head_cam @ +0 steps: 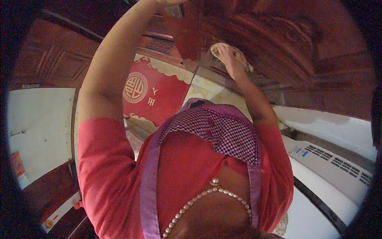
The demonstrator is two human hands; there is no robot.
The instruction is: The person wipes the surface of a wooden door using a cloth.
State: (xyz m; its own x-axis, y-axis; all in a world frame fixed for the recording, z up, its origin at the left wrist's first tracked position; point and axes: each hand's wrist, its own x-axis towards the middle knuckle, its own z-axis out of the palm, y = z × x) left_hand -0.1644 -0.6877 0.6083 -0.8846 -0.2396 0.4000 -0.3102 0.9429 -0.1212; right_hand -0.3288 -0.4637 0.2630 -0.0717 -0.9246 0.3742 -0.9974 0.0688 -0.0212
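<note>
My right hand [231, 61] presses a light tan cloth [245, 63] against a dark red-brown carved wooden door [286, 56], low on its panel. The fingers spread over the cloth, and part of it shows around them. My left arm reaches up past the top rim of the picture. Only a sliver of my left hand [171, 1] shows there, close to a small metal fitting [175, 12] by the door's edge. What that hand touches or holds is cut off from view.
A red doormat [167, 89] with gold motifs and writing lies on the floor beside pale marbled tiles [206, 86]. Another carved wooden panel [65, 64] and a whitish board [41, 125] stand at left. A white vented appliance [322, 161] is at right.
</note>
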